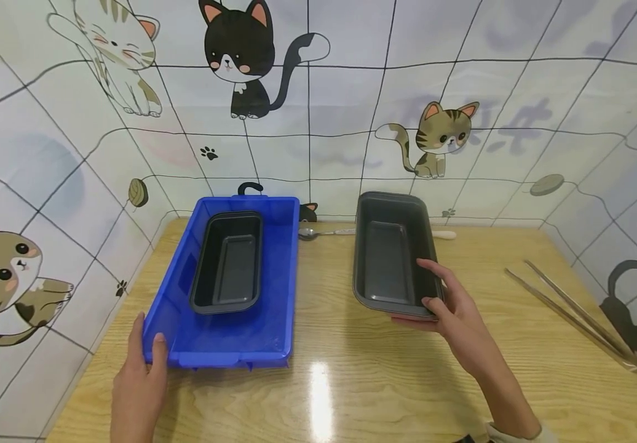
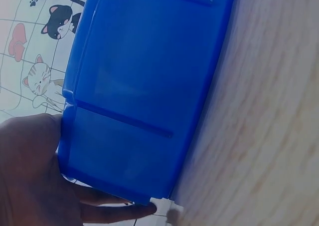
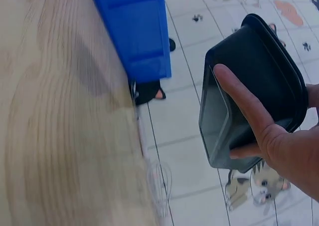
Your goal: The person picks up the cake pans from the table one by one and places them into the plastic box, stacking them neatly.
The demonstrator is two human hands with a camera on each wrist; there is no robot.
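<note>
A dark grey loaf pan [image 1: 387, 258] is held by my right hand [image 1: 462, 326] at its near right corner. The thumb and one finger show at the pan's right side, while other fingers reach under the base, as the right wrist view of the hand [image 3: 279, 141] shows. The pan is raised over the table, its shadow below. On the left, a blue plastic tray [image 1: 282, 307] carries a second dark loaf pan [image 1: 238, 264]. My left hand [image 1: 138, 381] grips the tray's near left corner, thumb at the front and fingers along the left side.
Behind the raised pan a metal spoon [image 1: 308, 234] lies by the wall, and a pale handle [image 1: 443, 235] sticks out on the pan's right. Long metal tongs [image 1: 578, 317] lie spread at the table's right side. Cat-patterned walls [image 1: 340, 111] border the wooden table [image 1: 374, 394].
</note>
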